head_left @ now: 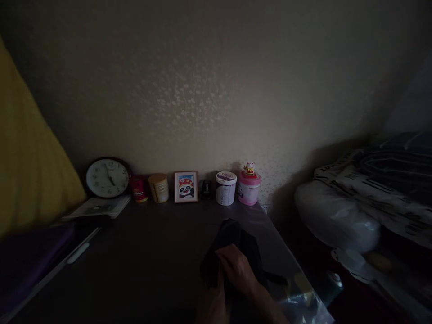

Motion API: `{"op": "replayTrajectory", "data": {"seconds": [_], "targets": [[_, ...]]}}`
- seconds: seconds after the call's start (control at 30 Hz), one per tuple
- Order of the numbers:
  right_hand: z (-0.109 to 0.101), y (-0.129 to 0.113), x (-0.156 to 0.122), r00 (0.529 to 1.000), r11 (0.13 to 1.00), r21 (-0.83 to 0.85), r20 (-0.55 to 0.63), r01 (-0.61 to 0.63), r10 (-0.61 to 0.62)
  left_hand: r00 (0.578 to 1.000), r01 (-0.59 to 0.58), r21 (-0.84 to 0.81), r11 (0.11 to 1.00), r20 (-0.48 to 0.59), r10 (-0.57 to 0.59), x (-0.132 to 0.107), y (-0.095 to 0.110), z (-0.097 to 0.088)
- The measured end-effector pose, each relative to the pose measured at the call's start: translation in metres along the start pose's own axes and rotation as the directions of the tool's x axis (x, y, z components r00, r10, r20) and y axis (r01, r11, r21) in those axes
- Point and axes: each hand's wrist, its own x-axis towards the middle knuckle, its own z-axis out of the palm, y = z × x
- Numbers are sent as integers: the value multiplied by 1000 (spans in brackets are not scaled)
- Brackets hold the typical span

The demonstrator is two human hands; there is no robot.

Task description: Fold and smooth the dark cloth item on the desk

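A crumpled black fabric item [229, 228] with a dark strap-like end [276, 278] lies on the dark tabletop, near its right side. It could be a bag or a folded umbrella; the dim light hides its exact kind. Over its front part, my right hand [236, 266] is closed, thumb and fingers pinched on the fabric. Just below and to the left, my left hand [215, 299] meets the right fingertips and appears closed on the same fabric. Its lower fingers are lost in shadow.
Along the wall stand a round clock [107, 178], a red container [139, 189], a tan canister [158, 188], a framed panda picture [186, 187], a white tub [226, 189] and a pink tub [249, 191] topped by a figurine [249, 169]. Bulging bags [337, 216] lie beyond the table's right edge.
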Motion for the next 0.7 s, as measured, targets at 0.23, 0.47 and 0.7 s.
{"op": "replayTrajectory", "data": {"seconds": [0.23,0.47,0.7], "targets": [[5,38,8,996,986,-142,40,84,-79,997,56,18,998,48,-57,3,4,-3],[-6,99,66,995,928,-360,-60,-101,85,996,84,-9,996,39,-84,3,1,-3],[7,99,34,970,934,-312,-217,-174,108,993,111,-70,991,39,-108,4,1,-6]]}}
